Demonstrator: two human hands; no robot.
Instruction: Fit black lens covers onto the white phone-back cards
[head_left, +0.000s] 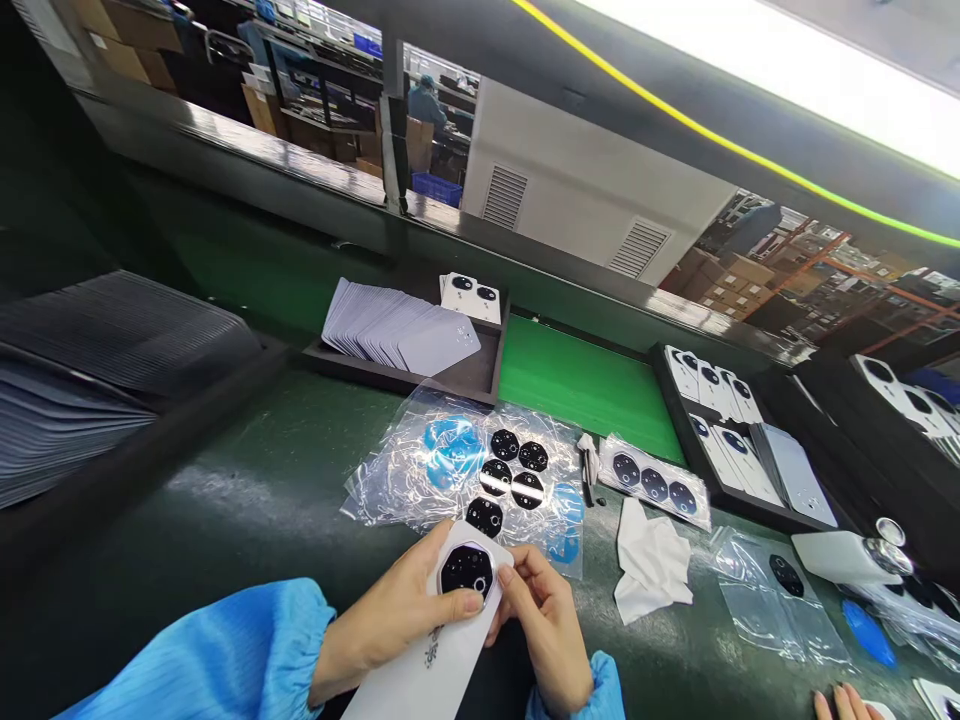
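A white phone back cover [442, 670] with a black octagonal camera lens plate [466, 572] at its top is tilted in front of me. My left hand [397, 615] is closed on its left side, the thumb lying on the lower edge of the lens plate. At the cover's upper right edge, my right hand [541, 620] pinches with thumb and fingers, close beside the plate. Just beyond lie clear plastic film sheets [397, 480] carrying several loose black lens plates [527, 490] and blue round film pieces [454, 450].
A black tray [487, 365] holds fanned grey panels. Another tray [720, 480] has white covers. A white cloth [652, 565], a wrapped strip of lens plates [654, 485] and a white bottle [844, 557] lie right. Another person's hand [847, 703] shows bottom right. Racked panels [112, 330] stand left.
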